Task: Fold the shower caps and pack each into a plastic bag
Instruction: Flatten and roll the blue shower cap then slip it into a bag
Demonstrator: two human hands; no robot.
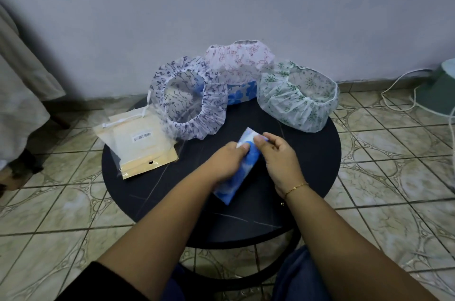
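Left hand (227, 159) presses the blue-flowered folded plastic shower cap (242, 170) flat; right hand (277, 152) pinches its far end, likely tightening the fold.

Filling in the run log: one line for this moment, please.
step: folding | left hand: presses blue-flowered cap | right hand: pinches its far end | unfolded caps: three | bags: untouched

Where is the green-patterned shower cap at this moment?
In the head view, the green-patterned shower cap sits at the far right edge of the round black table, beside the pink-patterned cap.
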